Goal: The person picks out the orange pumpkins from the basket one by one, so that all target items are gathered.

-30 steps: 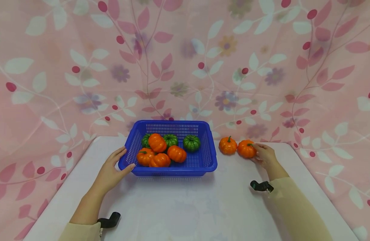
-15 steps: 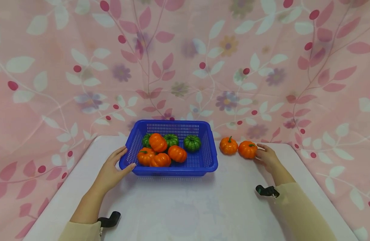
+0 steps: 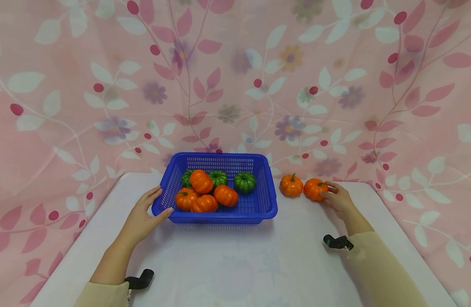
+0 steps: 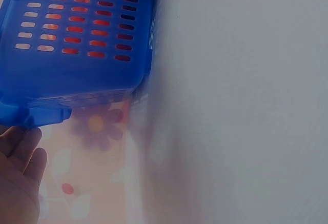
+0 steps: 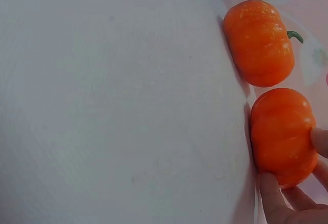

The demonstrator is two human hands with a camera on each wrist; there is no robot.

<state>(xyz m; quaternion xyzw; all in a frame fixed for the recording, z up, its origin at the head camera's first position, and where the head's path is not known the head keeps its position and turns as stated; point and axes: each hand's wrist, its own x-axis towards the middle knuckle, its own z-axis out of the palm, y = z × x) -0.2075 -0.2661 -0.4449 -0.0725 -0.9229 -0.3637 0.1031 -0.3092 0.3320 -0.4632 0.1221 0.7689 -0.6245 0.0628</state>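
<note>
Table [image 3: 235, 256] bearing a blue basket [image 3: 216, 215], its left wall touched by the left hand [image 3: 141, 217] with straight fingers. Right of the basket, the right hand [image 3: 337, 197] curls its fingers [image 5: 271, 198] around one orange pumpkin [image 3: 314, 189], touching a second pumpkin [image 3: 291, 185]; a careless lift could roll that neighbour away.

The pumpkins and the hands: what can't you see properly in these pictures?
- Third green pumpkin, head view: mostly hidden behind an orange pumpkin.
- Basket, left wrist view: cut off by the top and left edges; its pumpkins show only as orange through the slots.
- Left hand, left wrist view: cut off at the corner, grip unclear.
- Right hand, right wrist view: only fingertips on the near pumpkin.
</note>
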